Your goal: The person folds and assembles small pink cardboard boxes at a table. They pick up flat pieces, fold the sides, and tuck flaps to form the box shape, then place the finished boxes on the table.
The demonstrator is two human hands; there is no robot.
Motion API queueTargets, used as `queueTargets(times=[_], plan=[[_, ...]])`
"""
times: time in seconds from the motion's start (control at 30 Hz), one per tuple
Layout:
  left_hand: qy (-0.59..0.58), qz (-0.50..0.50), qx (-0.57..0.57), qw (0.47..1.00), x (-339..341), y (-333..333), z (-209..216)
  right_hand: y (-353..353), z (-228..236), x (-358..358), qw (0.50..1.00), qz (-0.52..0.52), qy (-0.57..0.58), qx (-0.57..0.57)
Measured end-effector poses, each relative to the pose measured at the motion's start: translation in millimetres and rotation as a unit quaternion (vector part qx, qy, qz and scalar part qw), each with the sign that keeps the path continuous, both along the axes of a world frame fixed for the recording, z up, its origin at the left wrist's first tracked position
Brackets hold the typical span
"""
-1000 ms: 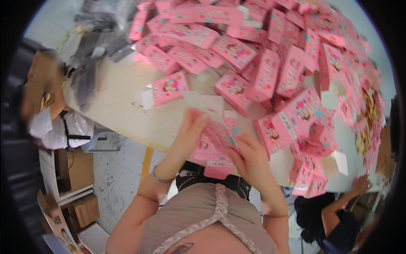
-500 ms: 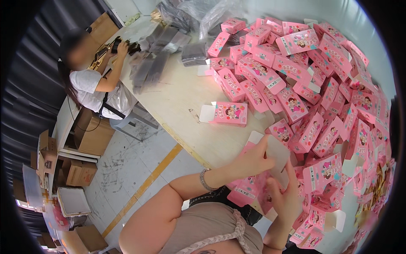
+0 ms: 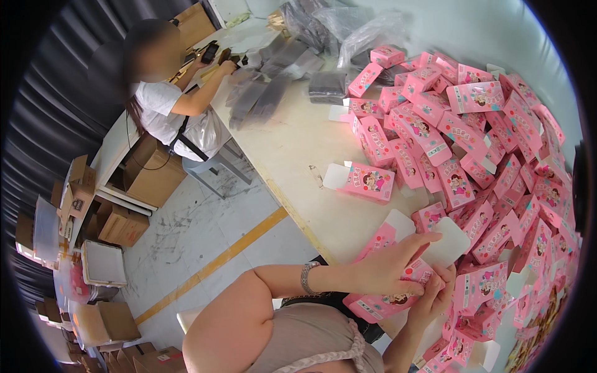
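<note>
Between my hands is a small pink carton with a cartoon print, its white end flap standing out toward the pile. My left hand grips it from the left, thumb below and forefinger stretched along the flap's base. The fingers of my right hand are bent against its lower right side. Just below my left hand lies another pink carton near the table edge. One more pink carton, with a white flap raised, is partly hidden behind my left hand.
Many pink cartons are heaped along the table's right side. A single carton lies apart on the pale table. Clear plastic sleeves lie farther back, where a co-worker sits handling dark items. Cardboard boxes stand at left.
The whole view has swung, shifting the table and pile rightward. My left hand has come down around the carton's body, and its white flap now points farther outward.
</note>
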State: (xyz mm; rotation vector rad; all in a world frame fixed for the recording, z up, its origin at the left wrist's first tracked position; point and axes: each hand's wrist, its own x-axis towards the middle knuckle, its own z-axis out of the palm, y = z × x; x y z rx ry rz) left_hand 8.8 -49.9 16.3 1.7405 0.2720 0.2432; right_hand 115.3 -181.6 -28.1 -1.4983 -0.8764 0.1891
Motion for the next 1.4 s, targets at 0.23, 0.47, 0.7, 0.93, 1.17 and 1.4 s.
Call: queueTargets(times=[0.23, 0.47, 0.7, 0.93, 1.17, 1.4], plan=[[-0.026, -0.004, 0.068, 0.997, -4, -5, -20, 6, -8, 0, 0.999, -0.01, 0.012, 0.035], [0.006, 0.021, 0.148, 0.989, -7, 4, -4, 9, 2, 15, 0.99, 0.063, 0.122, 0.028], [-0.135, 0.07, 0.002, 0.988, -9, 2, -26, 9, 39, 12, 0.981, 0.145, 0.131, 0.01], [-0.147, 0.036, 0.004, 0.988, -15, 15, -34, -8, 41, -12, 0.984, 0.144, -0.061, -0.087], [-0.229, 0.213, 0.043, 0.949, -6, 38, -43, -17, 58, 28, 0.927, -0.084, -0.304, -0.205], [0.086, 0.144, 0.172, 0.971, -28, 32, -114, 3, -36, -28, 0.882, -0.01, -0.113, -0.457]])
